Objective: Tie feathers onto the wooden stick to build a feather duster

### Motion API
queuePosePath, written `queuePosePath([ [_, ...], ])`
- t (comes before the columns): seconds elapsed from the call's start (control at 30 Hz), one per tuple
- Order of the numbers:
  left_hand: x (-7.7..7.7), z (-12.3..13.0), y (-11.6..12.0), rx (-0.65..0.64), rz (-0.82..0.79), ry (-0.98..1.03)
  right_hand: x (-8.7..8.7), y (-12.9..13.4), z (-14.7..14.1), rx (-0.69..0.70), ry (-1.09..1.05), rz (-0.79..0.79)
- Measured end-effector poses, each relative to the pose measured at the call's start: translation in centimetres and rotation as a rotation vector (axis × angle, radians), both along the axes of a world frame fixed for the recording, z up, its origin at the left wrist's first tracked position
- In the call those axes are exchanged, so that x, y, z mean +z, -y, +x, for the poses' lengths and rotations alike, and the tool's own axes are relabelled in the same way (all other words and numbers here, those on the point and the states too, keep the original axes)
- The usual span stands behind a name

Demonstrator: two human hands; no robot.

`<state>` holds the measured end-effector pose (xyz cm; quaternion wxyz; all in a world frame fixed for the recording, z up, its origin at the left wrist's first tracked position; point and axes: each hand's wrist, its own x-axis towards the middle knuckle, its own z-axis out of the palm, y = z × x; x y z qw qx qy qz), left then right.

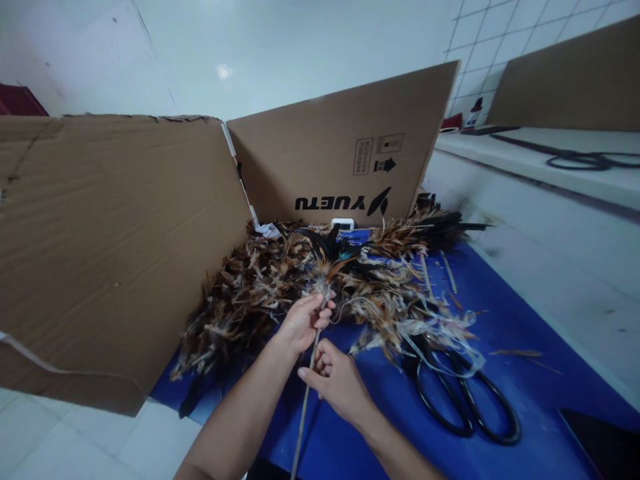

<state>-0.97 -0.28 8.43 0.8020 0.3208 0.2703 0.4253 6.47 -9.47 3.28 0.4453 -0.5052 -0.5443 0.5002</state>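
My left hand (304, 323) is closed around the upper end of a thin stick (302, 427), where a tuft of brown and long black feathers (327, 257) fans out from its tip. Lower down the stick is my right hand (340, 381), its fingers curled and its thumb lying across the stick. A fine pale strand loops just right of my left fingers. Behind both hands spreads a thick pile of brown feathers (240, 287). To the right, black-handled scissors (467, 400) lie on the blue surface (390, 413), their blades hidden under feathers and clear plastic strips (450, 330).
Tall cardboard panels (150, 233) wall the left and back, one printed "YUETU". A small white device (343, 225) sits at the back panel's foot. Darker feathers (435, 227) heap at the back right. A white ledge (550, 160) holds another pair of scissors (580, 160) and a bottle (473, 115).
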Motion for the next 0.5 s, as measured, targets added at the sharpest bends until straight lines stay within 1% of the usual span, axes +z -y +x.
queuePosePath([
  [0.2, 0.08, -0.04, 0.00, 0.004, -0.010, -0.002, 0.09, 0.05, -0.01, -0.007, 0.028, 0.030],
  [0.5, 0.54, -0.24, -0.18, 0.047, 0.001, 0.026, 0.88, 0.08, 0.25, 0.012, 0.026, 0.074],
])
